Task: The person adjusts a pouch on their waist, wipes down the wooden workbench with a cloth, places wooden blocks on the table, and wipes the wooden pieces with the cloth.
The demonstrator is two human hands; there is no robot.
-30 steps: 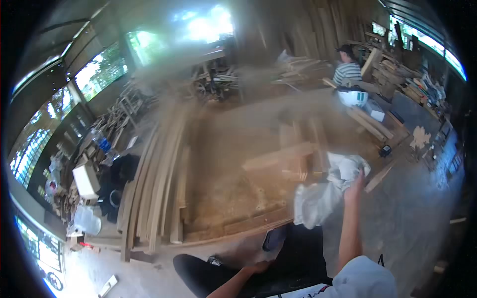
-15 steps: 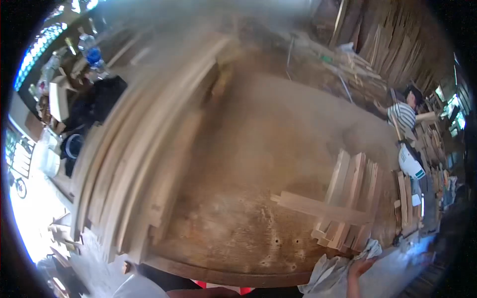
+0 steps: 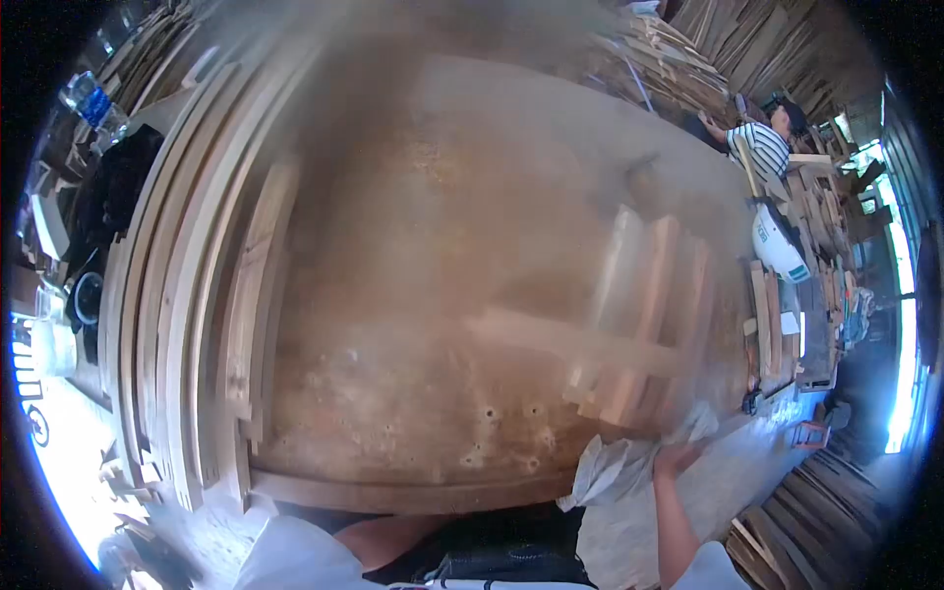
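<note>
At the table's lower right, my right hand (image 3: 677, 458) grips a crumpled pale cloth (image 3: 621, 474); its fingertips are blurred. Just beyond it lies a small stack of short wooden pieces (image 3: 654, 285), smeared by motion, with one wooden strip (image 3: 551, 336) across them pointing left. My left forearm (image 3: 388, 539) is at the table's near edge, and the left hand itself is hidden. The brown wooden table top (image 3: 413, 295) is worn and has several small holes near its front.
Long wooden boards (image 3: 187, 295) lie side by side along the left edge. Beyond them are a water bottle (image 3: 93, 103) and dark cloth (image 3: 113, 187). A white power tool (image 3: 777, 246) sits at the right, near a person in a striped shirt (image 3: 762, 146). Wood scraps (image 3: 796, 521) lie lower right.
The view has swung, so the table, boards and short pieces appear further left and higher. My right hand stays at the cloth, and more of the right forearm shows.
</note>
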